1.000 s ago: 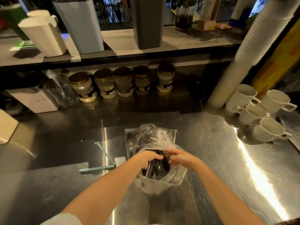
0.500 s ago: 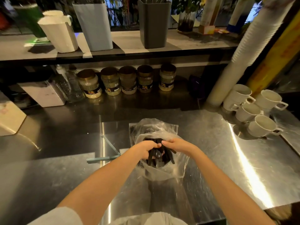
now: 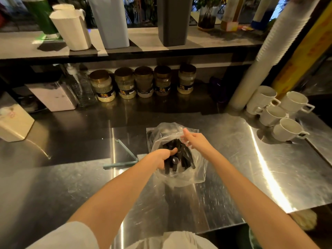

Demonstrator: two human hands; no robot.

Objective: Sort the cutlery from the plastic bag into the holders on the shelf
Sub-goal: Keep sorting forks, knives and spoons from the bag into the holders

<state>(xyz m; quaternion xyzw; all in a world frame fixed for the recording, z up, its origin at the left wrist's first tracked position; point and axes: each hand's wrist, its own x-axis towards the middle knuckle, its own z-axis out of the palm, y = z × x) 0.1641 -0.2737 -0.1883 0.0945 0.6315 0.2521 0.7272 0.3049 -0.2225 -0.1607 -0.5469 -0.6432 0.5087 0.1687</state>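
Observation:
A clear plastic bag (image 3: pixel 198 169) lies on the steel counter (image 3: pixel 233 177), its mouth toward me, with black plastic cutlery (image 3: pixel 185 157) inside. My left hand (image 3: pixel 161 156) reaches into the bag's mouth and grips a bundle of the black cutlery. My right hand (image 3: pixel 193 139) is raised over the bag's far right side, fingers fairly straight, touching or pinching the thin plastic; which one I cannot tell. On the shelf (image 3: pixel 206 40) stand three holders: a white one (image 3: pixel 73 29), a light blue one (image 3: pixel 111 22) and a dark grey one (image 3: pixel 170 20).
Several spice jars (image 3: pixel 143 83) line the back under the shelf. White mugs (image 3: pixel 280 112) cluster at the right beside a tall stack of white cups (image 3: pixel 265 51). A teal clip (image 3: pixel 124 159) lies left of the bag. A white box (image 3: pixel 14 121) sits far left.
My right hand has left the cutlery bundle and lifted up toward the bag's far side. My left hand keeps its hold on the black cutlery in the bag's mouth.

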